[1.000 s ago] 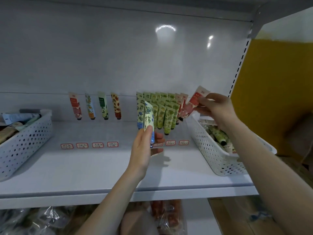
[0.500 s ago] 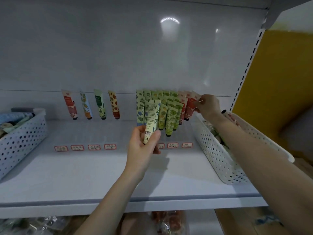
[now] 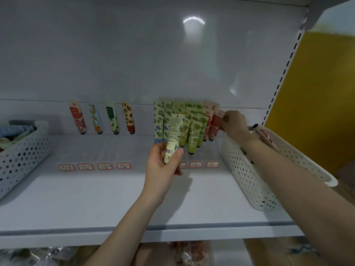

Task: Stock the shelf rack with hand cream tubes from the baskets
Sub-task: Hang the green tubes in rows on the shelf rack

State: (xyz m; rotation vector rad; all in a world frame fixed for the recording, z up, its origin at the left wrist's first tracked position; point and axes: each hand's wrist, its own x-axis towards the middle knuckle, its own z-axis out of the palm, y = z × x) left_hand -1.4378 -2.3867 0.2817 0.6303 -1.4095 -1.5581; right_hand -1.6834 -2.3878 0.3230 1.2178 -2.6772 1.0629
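Two grips: left hand (image 3: 163, 166) green tube (image 3: 173, 135), right hand (image 3: 235, 124) red tube (image 3: 215, 125).

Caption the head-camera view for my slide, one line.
Left hand holds a pale green tube while the right hand pinches a red tube beside the white basket.

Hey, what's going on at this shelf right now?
A person is stocking the white shelf with hand cream tubes. The left hand holds a pale green tube upright, barcode side toward the camera, in front of the green rows. The right hand pinches a red tube at the right end of the rows, against the back panel. The white basket beside it holds more tubes.
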